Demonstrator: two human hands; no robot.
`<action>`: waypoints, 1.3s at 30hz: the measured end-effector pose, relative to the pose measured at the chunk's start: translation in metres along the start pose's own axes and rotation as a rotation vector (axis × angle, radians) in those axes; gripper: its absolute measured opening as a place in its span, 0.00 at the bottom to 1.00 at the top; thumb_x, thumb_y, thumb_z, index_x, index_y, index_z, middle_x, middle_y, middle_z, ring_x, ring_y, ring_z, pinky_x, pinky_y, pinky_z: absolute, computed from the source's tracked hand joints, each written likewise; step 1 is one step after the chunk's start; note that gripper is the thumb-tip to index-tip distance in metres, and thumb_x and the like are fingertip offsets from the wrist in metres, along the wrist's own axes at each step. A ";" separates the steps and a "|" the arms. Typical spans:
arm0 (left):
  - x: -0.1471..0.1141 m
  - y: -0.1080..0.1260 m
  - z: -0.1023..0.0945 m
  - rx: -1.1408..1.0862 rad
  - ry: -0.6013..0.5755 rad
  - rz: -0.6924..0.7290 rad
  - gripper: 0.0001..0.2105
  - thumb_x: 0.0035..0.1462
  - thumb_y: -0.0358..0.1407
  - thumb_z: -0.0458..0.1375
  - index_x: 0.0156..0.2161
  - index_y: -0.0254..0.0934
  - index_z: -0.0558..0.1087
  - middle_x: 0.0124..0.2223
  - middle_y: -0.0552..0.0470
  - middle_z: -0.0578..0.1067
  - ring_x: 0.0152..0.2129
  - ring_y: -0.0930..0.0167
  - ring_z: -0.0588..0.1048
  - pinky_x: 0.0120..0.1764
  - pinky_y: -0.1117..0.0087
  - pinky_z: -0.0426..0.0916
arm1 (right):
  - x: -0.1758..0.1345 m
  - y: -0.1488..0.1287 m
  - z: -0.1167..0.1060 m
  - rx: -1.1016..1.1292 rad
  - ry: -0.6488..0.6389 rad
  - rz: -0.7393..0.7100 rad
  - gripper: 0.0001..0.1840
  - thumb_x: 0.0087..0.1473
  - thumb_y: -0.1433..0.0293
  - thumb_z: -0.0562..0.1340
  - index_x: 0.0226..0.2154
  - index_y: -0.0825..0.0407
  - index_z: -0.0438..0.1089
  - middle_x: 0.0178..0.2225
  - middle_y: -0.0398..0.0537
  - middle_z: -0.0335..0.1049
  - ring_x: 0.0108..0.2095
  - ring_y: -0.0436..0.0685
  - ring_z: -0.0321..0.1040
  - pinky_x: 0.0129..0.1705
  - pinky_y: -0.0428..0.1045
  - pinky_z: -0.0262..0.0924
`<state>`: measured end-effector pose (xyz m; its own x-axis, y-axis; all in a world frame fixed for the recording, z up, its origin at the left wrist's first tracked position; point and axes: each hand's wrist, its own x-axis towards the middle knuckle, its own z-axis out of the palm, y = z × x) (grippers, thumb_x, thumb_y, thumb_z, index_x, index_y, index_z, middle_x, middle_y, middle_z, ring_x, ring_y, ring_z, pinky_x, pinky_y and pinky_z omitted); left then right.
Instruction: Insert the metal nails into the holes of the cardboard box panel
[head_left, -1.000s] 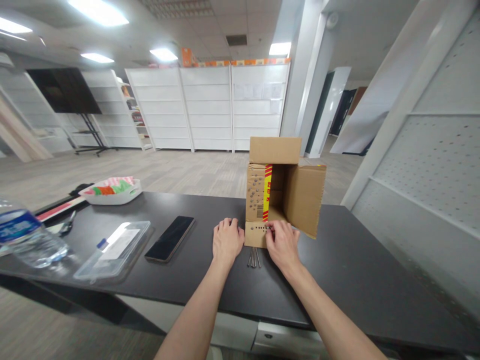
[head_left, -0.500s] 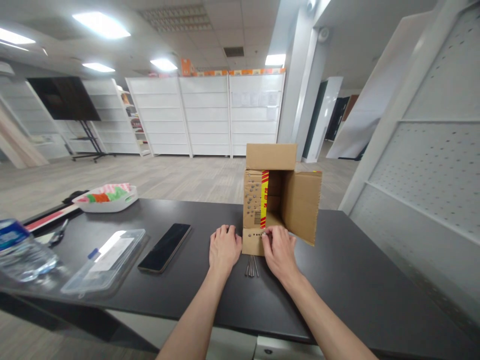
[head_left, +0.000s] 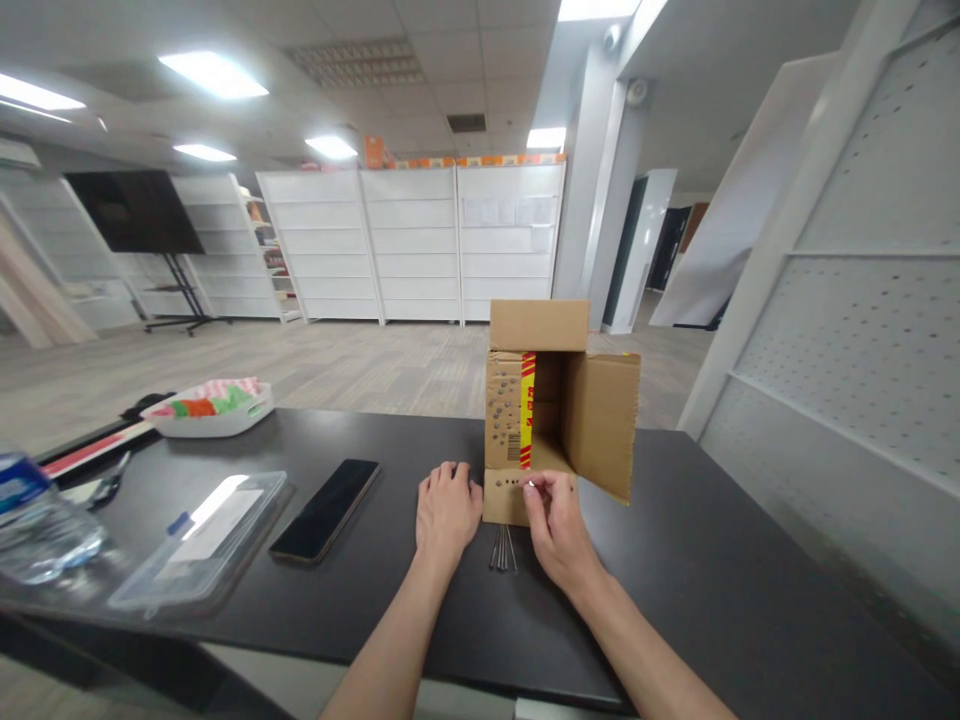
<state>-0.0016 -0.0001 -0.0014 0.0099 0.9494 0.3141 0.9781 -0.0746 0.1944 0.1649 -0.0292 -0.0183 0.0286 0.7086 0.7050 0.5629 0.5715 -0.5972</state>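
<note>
A cardboard box [head_left: 549, 400] stands on the dark table with its opening facing me and its flaps spread. The left flap [head_left: 502, 410] bears many round grey spots and a strip of red and yellow tape. A row of dark holes runs along the bottom flap [head_left: 504, 505]. My right hand [head_left: 559, 525] is at that row, its thumb and forefinger pinching a nail, of which only a small shiny end shows. Palm down on the table, my left hand [head_left: 448, 508] rests beside the flap with fingers loosely apart. Several loose nails [head_left: 502, 550] lie between my hands.
Left of my hands lie a black phone [head_left: 326, 510] and a clear plastic case [head_left: 201, 540]. A water bottle [head_left: 45, 525] is at the far left edge. Behind them is a white basket [head_left: 225, 420] of coloured cloth. A perforated panel [head_left: 855, 300] rises at right.
My right hand has drawn slightly back from the bottom flap, and a shiny end now shows between its fingertips. My left hand stays put. The view has tilted up a little.
</note>
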 end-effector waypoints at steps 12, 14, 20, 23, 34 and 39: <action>0.001 0.001 0.001 -0.006 -0.012 -0.014 0.15 0.63 0.35 0.49 0.50 0.38 0.73 0.52 0.43 0.74 0.50 0.62 0.70 0.53 0.60 0.62 | -0.005 -0.006 -0.007 0.060 -0.063 0.070 0.08 0.66 0.64 0.54 0.40 0.50 0.64 0.36 0.50 0.71 0.39 0.57 0.71 0.42 0.52 0.66; 0.001 0.000 0.001 -0.006 -0.006 -0.012 0.15 0.63 0.35 0.49 0.50 0.38 0.73 0.52 0.43 0.74 0.50 0.62 0.70 0.53 0.60 0.62 | -0.005 -0.006 -0.006 0.071 -0.084 0.085 0.08 0.66 0.64 0.54 0.40 0.50 0.64 0.37 0.51 0.71 0.39 0.58 0.71 0.42 0.53 0.66; 0.001 0.000 0.002 -0.012 0.000 -0.014 0.15 0.63 0.34 0.50 0.50 0.38 0.74 0.52 0.43 0.73 0.51 0.62 0.70 0.53 0.60 0.61 | -0.007 -0.006 -0.007 0.079 -0.109 0.112 0.09 0.66 0.62 0.54 0.40 0.50 0.64 0.36 0.50 0.71 0.38 0.58 0.71 0.41 0.52 0.66; 0.001 0.000 0.002 -0.018 0.008 -0.004 0.15 0.63 0.34 0.49 0.50 0.37 0.74 0.52 0.43 0.73 0.50 0.62 0.70 0.53 0.60 0.62 | -0.007 -0.007 -0.008 0.070 -0.112 0.118 0.08 0.66 0.63 0.54 0.39 0.50 0.64 0.35 0.49 0.71 0.38 0.57 0.71 0.40 0.51 0.65; 0.000 -0.001 0.000 -0.021 0.014 -0.007 0.14 0.63 0.34 0.49 0.50 0.37 0.74 0.52 0.44 0.74 0.50 0.63 0.71 0.52 0.61 0.61 | -0.009 -0.007 -0.011 0.072 -0.192 0.116 0.03 0.63 0.67 0.55 0.36 0.49 0.61 0.31 0.46 0.69 0.31 0.55 0.69 0.34 0.49 0.63; 0.000 -0.001 0.001 -0.016 0.015 -0.003 0.14 0.63 0.34 0.50 0.50 0.38 0.74 0.52 0.44 0.74 0.50 0.63 0.70 0.52 0.61 0.61 | -0.008 -0.011 -0.014 0.087 -0.274 0.129 0.02 0.59 0.70 0.56 0.33 0.48 0.61 0.27 0.43 0.68 0.28 0.54 0.67 0.31 0.48 0.61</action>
<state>-0.0022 0.0000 -0.0024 0.0041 0.9447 0.3278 0.9746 -0.0771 0.2102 0.1700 -0.0474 -0.0121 -0.1354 0.8561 0.4988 0.4958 0.4944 -0.7139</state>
